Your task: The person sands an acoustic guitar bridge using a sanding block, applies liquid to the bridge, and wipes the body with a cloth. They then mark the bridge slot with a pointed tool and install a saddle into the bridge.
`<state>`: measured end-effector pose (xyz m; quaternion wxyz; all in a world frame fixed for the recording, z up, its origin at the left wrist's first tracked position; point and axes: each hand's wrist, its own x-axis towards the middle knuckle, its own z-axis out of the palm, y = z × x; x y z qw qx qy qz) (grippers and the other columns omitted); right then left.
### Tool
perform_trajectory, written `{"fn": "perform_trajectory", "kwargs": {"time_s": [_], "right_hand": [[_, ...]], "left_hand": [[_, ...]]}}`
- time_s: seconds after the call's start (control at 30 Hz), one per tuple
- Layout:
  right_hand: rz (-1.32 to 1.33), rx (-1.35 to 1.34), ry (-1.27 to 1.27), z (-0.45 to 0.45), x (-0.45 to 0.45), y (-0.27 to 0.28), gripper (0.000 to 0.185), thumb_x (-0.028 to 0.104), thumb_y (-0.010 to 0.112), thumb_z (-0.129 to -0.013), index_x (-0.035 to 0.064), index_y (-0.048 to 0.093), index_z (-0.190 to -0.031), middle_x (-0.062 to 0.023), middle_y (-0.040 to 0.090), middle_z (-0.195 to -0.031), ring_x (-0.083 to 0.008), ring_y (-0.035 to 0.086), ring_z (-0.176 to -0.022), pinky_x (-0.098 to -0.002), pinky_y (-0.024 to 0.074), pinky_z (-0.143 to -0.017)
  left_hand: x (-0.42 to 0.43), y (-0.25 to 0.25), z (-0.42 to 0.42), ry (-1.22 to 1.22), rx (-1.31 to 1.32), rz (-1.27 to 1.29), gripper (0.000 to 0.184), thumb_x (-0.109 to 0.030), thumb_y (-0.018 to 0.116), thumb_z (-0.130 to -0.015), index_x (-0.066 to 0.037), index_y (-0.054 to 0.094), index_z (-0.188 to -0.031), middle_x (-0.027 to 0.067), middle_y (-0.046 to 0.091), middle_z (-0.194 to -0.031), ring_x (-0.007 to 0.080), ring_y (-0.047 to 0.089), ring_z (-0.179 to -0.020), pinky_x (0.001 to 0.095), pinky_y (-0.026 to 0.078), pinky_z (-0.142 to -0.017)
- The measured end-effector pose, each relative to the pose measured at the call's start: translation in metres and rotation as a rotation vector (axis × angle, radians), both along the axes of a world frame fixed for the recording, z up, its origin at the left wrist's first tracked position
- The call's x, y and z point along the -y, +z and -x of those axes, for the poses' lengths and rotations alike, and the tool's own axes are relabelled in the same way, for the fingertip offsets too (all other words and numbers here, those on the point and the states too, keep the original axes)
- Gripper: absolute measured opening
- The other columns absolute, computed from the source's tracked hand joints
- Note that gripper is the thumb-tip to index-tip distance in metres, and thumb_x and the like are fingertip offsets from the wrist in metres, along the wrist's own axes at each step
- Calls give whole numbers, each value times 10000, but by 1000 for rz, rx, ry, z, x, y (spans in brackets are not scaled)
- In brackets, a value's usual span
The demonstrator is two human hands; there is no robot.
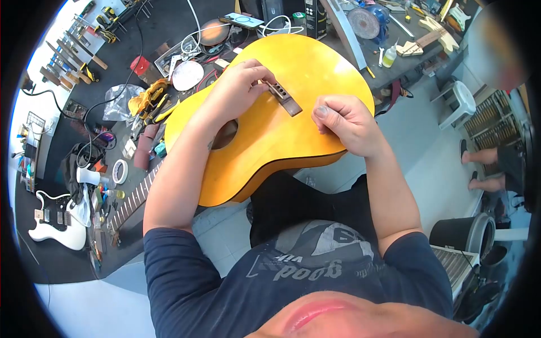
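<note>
A yellow acoustic guitar (315,73) lies face up across the bench edge and over my lap, its neck pointing to the lower left. My left hand (246,84) rests at the upper end of the dark bridge (290,104), thumb and bent fingers pressed together there; whatever they pinch is too small to make out. Several holes and a thin pale strip show in the bridge beside the fingertips. To the right of the bridge, my right hand (345,121) is closed over the guitar top, thumb against the curled fingers. Its contents are hidden. My left forearm partly covers the soundhole (225,135).
Tools and cables clutter the bench around a white disc (187,75) and a tape roll (120,171). A white electric guitar body (58,221) lies left. Rightward are a bench grinder (369,23), a glue bottle (389,54), a white stool (459,101) and another person's legs (486,169).
</note>
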<state>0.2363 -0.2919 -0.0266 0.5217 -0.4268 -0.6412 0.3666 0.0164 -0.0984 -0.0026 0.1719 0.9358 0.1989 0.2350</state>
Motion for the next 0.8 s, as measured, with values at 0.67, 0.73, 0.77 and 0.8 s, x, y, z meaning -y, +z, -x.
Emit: {"fn": "perform_trajectory", "kwargs": {"time_s": [0.67,0.73,0.77,0.8], "right_hand": [[49,43,41,-2,1,1,375,323,569,-1143,32,600,-907,-6,581,-848,-113,531,-796,-268,458,-756],[107,-3,11,-2,1,-1,310,304,611,-1118,26,627,-980,-12,609,-880,-119,567,-818,-275,482,-767],[148,-50,-17,-1,-1,-2,285,300,648,-1096,20,653,-1044,-22,638,-914,-125,600,-839,-281,503,-773],[186,-99,-48,0,-3,-1,285,296,684,-1074,13,680,-1107,-31,666,-948,-131,633,-860,-288,523,-779]], "left_hand": [[-13,-8,-8,14,91,34,58,-39,735,-967,-37,757,-1020,88,667,-1083,276,666,-1027,374,536,-922],[-13,-2,-7,24,201,69,79,-23,717,-973,-48,748,-1041,65,637,-1105,231,649,-1061,357,530,-933],[-11,2,-5,17,253,135,80,2,722,-965,-47,730,-1029,48,613,-1137,205,629,-1076,342,520,-949],[-5,6,-4,-34,325,149,101,20,721,-963,-55,735,-1028,57,606,-1143,209,631,-1078,345,534,-934]]}}
